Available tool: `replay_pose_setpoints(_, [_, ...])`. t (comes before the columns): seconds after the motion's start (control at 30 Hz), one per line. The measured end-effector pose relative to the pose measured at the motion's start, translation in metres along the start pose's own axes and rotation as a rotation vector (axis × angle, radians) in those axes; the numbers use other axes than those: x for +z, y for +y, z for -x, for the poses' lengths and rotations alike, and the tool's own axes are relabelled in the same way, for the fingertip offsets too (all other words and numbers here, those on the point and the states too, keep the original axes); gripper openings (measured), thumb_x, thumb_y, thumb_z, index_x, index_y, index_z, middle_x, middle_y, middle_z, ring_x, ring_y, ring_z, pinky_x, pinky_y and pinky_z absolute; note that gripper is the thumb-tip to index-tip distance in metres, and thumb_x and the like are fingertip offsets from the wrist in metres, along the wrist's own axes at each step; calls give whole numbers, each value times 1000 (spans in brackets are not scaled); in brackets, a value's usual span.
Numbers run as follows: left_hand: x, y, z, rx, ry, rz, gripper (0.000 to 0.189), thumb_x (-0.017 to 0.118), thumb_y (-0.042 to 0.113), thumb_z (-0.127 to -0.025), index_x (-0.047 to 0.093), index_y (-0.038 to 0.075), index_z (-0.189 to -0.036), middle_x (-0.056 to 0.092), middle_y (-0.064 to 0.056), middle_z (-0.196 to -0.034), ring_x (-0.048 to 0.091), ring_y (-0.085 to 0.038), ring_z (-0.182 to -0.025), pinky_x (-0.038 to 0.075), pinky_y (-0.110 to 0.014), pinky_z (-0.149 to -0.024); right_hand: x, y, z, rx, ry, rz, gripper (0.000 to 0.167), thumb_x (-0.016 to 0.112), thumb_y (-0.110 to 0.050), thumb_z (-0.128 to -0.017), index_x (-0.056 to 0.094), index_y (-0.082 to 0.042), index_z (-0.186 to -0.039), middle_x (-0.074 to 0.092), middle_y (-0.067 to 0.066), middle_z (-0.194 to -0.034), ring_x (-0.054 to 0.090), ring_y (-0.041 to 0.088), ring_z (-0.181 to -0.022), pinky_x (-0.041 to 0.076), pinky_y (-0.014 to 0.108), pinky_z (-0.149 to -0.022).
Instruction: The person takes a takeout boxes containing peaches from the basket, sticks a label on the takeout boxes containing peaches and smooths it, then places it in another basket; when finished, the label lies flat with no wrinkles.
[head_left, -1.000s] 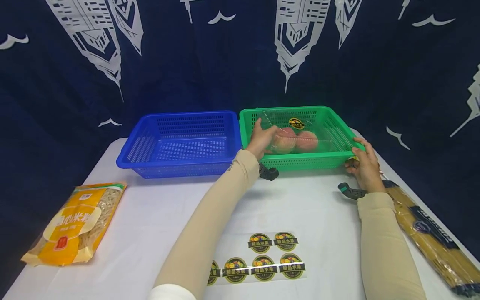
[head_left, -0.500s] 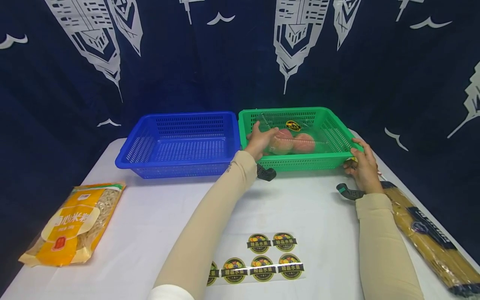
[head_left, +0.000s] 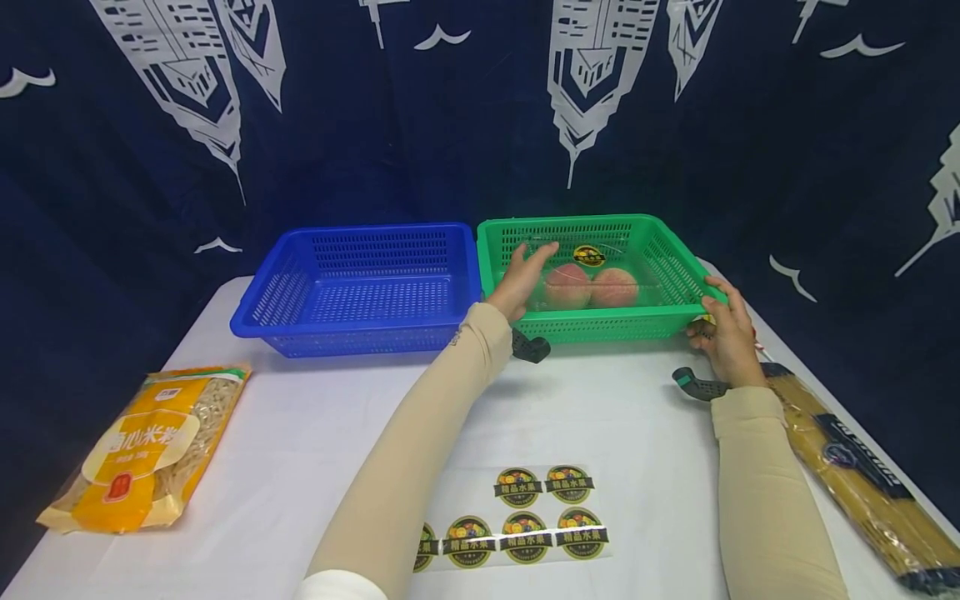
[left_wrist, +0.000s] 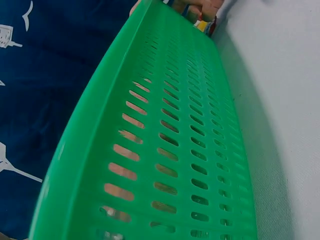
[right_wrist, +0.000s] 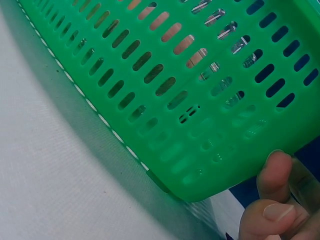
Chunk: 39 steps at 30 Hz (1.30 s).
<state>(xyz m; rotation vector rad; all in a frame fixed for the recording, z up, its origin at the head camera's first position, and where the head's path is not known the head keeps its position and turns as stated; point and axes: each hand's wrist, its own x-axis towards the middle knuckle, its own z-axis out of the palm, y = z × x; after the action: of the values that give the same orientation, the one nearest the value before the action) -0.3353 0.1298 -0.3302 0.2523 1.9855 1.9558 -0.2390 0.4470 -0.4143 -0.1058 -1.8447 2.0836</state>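
Note:
A clear plastic box with a black-and-gold sticker [head_left: 589,255] lies in the green basket [head_left: 600,320]; two peaches [head_left: 567,287] show through it. My left hand [head_left: 519,279] reaches over the basket's front left rim beside the box, its visible fingers extended and apart. Behind the slotted wall [left_wrist: 170,130], the left wrist view hides most of that hand. At the basket's front right corner my right hand [head_left: 729,330] grips the rim with thumb and fingers; in the right wrist view, its bent fingers [right_wrist: 276,175] lie against the corner.
An empty-looking blue basket [head_left: 382,304] adjoins the green one on the left. A yellow noodle bag [head_left: 150,450] lies front left, and a long pasta pack [head_left: 855,467] along the right edge. A sheet of round stickers [head_left: 525,521] lies in front.
The clear box, earlier tilted with its left side raised in my left hand, now lies lower in the green basket. My left fingers have spread off it. My right hand keeps its place.

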Motion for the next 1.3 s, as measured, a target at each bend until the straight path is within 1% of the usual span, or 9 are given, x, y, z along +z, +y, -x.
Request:
replay_pose_setpoints(0.27, [-3,2,2,-35,-8,-4,89,54,51,-108,6,21,-176,7,-10,-182,13,-41,-165,20,-66,-129,6,-1,-1,0,5,14,36,52,-27,-113,49,-37,-147,42,-1,-125,55,11,-77,45,19,-58])
replay_pose_setpoints(0.53, [-9,5,6,-6,-2,-9,84,52,49,-110,9,19,-175,13,-12,-180,16,-41,-164,18,-72,-127,7,-1,0,-3,-5,6,35,52,-27,-114,49,-37,-147,42,0,-125,55,11,-76,47,19,-58])
replay_pose_setpoints(0.7, [-22,12,14,26,-50,-65,79,49,47,-112,13,17,-175,13,-7,-181,14,-35,-166,16,-64,-131,7,1,1,-4,8,1,35,49,-25,-114,49,-37,-147,42,1,-122,55,11,-75,46,19,-57])
replay_pose_setpoints(0.8, [-36,15,22,31,-144,-47,72,45,42,-115,14,16,-175,15,-7,-181,14,-32,-166,19,-52,-133,8,2,1,-4,38,3,34,48,-25,-113,50,-37,-145,42,2,-121,54,11,-74,45,19,-57])
replay_pose_setpoints(0.93, [-62,14,40,30,-262,30,62,39,36,-118,21,14,-174,28,-11,-177,29,-32,-162,32,-41,-129,8,3,1,-1,81,11,34,46,-25,-113,51,-37,-144,43,2,-122,54,11,-72,45,20,-57])
replay_pose_setpoints(1.03, [-84,11,60,37,-321,59,58,37,35,-119,28,12,-172,39,-13,-172,42,-33,-156,40,-42,-125,10,3,1,2,91,8,34,45,-26,-113,51,-36,-145,42,2,-121,54,12,-71,45,20,-56])
replay_pose_setpoints(1.1, [-99,8,75,43,-368,73,57,34,34,-119,31,10,-171,43,-15,-169,46,-36,-153,41,-44,-124,11,2,2,6,92,8,35,44,-26,-113,50,-35,-146,41,2,-121,53,12,-70,45,21,-56])
replay_pose_setpoints(1.2, [-122,3,97,51,-438,107,59,29,31,-118,27,5,-171,39,-22,-170,42,-41,-154,37,-49,-126,11,1,3,13,83,8,35,44,-26,-113,48,-35,-147,41,2,-122,54,12,-70,46,21,-56])
replay_pose_setpoints(1.3, [-149,-4,121,43,-433,160,60,28,29,-118,23,1,-171,34,-25,-172,40,-42,-155,37,-48,-127,11,-1,4,13,61,28,35,44,-27,-114,47,-36,-147,42,1,-122,56,12,-70,48,20,-56])
